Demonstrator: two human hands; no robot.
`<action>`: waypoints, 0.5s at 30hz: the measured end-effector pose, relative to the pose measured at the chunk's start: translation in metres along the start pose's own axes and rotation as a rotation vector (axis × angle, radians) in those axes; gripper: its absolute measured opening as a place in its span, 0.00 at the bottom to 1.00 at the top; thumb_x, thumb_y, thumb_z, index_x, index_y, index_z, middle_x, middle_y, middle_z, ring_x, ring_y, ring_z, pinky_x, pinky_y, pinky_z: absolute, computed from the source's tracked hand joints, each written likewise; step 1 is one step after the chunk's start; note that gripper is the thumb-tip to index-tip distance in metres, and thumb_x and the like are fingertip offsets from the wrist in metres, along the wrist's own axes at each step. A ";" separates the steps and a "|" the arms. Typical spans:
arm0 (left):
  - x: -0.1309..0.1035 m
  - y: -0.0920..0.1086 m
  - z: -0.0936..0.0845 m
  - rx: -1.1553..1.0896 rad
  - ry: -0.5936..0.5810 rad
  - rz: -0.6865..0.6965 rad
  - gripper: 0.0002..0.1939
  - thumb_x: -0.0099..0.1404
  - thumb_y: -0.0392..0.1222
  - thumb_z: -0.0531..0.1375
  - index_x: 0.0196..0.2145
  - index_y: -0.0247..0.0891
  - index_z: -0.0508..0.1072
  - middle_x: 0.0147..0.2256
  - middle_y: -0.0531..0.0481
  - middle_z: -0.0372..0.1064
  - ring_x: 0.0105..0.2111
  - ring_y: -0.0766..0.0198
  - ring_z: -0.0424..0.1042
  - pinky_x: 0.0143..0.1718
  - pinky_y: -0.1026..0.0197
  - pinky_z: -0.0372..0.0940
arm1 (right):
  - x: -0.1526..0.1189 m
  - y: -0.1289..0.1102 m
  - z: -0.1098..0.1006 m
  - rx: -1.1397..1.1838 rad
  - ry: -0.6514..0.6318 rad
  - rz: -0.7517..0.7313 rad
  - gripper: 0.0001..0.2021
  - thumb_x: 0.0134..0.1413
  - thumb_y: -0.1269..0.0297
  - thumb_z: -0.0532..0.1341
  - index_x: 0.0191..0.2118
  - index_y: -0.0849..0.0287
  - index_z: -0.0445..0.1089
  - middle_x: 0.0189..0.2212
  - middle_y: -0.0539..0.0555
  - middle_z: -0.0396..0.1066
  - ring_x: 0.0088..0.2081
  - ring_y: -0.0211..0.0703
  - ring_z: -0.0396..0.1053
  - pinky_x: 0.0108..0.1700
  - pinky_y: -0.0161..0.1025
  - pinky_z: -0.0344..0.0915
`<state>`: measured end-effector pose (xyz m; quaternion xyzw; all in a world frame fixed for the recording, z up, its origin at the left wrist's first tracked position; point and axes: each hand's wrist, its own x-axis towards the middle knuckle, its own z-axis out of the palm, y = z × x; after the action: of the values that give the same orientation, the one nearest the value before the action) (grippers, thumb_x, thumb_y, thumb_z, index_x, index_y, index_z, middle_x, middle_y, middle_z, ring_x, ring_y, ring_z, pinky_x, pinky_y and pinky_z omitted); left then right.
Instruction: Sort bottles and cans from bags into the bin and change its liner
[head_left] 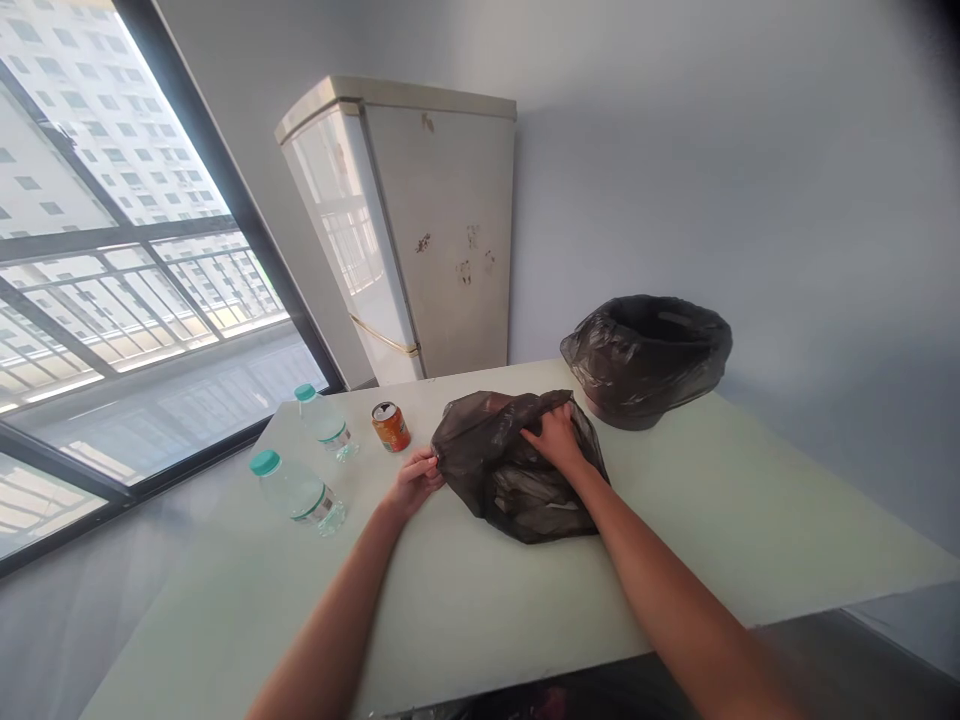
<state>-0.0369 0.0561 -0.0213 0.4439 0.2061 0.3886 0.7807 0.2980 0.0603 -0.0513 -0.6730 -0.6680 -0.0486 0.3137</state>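
Observation:
A black plastic garbage bag [487,450], thin and see-through in places, lies spread over the middle of the table. My left hand [418,480] pinches its left edge between thumb and fingers. On the bag's upper right part rests my right hand [559,437], its fingers gripping the film near the rim, the fingertips partly hidden in the folds. Something reddish shows dimly through the plastic near the top; I cannot tell what it is. Left of the bag stands an orange drink can [391,428] with its top opened.
Two clear plastic bottles with teal caps, one nearer [300,495] and one farther [326,425], are at the table's left. A bin lined with a black bag [649,360] stands at the back right. Beyond the table [480,610] is a white fridge [450,240]; windows are at left.

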 end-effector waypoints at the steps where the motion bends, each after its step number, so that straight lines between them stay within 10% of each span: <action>1: 0.000 0.000 0.000 0.001 0.002 0.002 0.23 0.57 0.48 0.73 0.25 0.37 0.62 0.21 0.61 0.45 0.19 0.74 0.44 0.20 0.67 0.40 | -0.001 -0.002 -0.001 -0.002 -0.003 0.006 0.12 0.56 0.56 0.67 0.39 0.61 0.77 0.48 0.67 0.70 0.58 0.66 0.59 0.61 0.60 0.61; 9: 0.000 0.000 0.000 0.008 0.002 -0.015 0.24 0.56 0.49 0.73 0.25 0.37 0.61 0.22 0.61 0.44 0.20 0.75 0.44 0.21 0.68 0.42 | -0.002 -0.012 -0.018 -0.054 -0.073 0.083 0.18 0.53 0.57 0.70 0.45 0.66 0.78 0.52 0.68 0.70 0.59 0.67 0.60 0.63 0.56 0.59; 15: -0.003 0.001 -0.002 -0.020 0.043 0.011 0.24 0.58 0.50 0.72 0.27 0.38 0.60 0.22 0.61 0.44 0.20 0.75 0.42 0.20 0.69 0.41 | -0.006 -0.035 -0.070 -0.067 -0.071 0.042 0.19 0.47 0.64 0.72 0.46 0.65 0.77 0.50 0.67 0.70 0.57 0.66 0.62 0.59 0.54 0.65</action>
<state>-0.0402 0.0553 -0.0216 0.4286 0.2166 0.4047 0.7782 0.2895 0.0175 0.0146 -0.6982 -0.6626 -0.0405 0.2682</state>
